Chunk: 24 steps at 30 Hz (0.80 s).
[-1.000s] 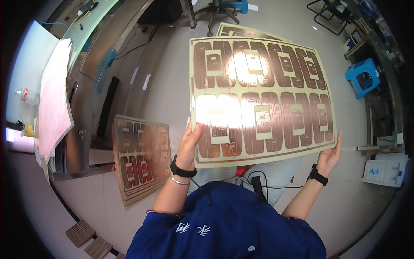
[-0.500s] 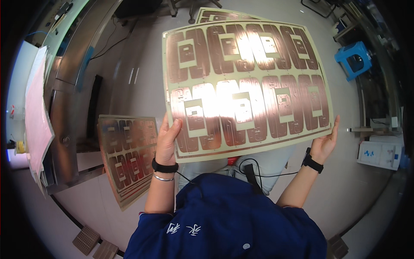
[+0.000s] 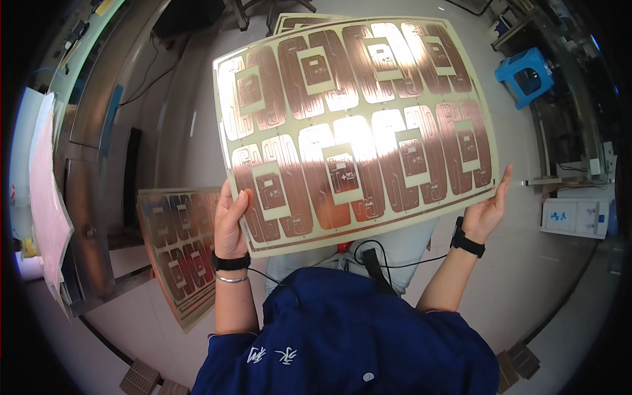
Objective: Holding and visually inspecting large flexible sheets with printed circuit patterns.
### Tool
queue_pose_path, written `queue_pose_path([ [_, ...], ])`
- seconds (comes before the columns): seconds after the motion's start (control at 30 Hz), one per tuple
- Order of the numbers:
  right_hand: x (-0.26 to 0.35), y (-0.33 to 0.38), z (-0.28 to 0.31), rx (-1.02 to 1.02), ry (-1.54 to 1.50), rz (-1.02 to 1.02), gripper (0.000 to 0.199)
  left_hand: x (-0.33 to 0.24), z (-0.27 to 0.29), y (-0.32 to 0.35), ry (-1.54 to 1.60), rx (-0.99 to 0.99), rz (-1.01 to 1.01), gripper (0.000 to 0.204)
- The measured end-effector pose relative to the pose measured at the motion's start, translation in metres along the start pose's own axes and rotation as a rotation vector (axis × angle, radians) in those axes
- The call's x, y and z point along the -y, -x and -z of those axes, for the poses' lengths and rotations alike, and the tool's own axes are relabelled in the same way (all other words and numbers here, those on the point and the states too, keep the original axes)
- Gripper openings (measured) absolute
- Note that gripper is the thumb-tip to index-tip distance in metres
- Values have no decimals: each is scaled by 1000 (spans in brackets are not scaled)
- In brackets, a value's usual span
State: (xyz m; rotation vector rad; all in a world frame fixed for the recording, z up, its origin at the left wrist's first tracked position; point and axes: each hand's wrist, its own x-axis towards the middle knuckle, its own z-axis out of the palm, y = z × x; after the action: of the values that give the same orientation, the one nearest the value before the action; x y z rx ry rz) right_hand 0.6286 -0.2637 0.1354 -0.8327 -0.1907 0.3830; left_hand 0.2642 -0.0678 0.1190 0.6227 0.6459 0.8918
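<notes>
A large circuit board panel (image 3: 359,141) is held up tilted in front of me, with rows of coppery circuit patterns on a pale green base and a bright glare across it. My left hand (image 3: 230,220) is closed on its lower left corner, thumb on the face and fingers mostly behind. At the lower right corner, my right hand (image 3: 486,207) supports the edge, its fingers extended up along the side and partly hidden. A similar panel (image 3: 187,263) leans upright to my left, beyond the left forearm. Behind the held panel's top edge, another panel (image 3: 286,24) shows only in part.
On the left runs a metal-sided bench (image 3: 85,178) with a pink sheet (image 3: 49,217) hanging at its edge. A blue plastic stool (image 3: 525,78) stands at the far right, and a white box (image 3: 574,218) lies nearer. A black cable (image 3: 434,261) crosses my lap.
The held panel has shifted left and tipped further, its left side lower and right side higher. Both hands moved with it and keep their hold. My view has turned slightly.
</notes>
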Motion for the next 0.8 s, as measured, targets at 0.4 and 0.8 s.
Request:
queue_pose_path([
  [0.4,-6,4,13,170,-73,-89,39,-2,19,-15,-99,-320,-95,19],
  [0.8,6,-7,4,297,613,-200,42,-26,18,-3,-247,-401,-235,15],
])
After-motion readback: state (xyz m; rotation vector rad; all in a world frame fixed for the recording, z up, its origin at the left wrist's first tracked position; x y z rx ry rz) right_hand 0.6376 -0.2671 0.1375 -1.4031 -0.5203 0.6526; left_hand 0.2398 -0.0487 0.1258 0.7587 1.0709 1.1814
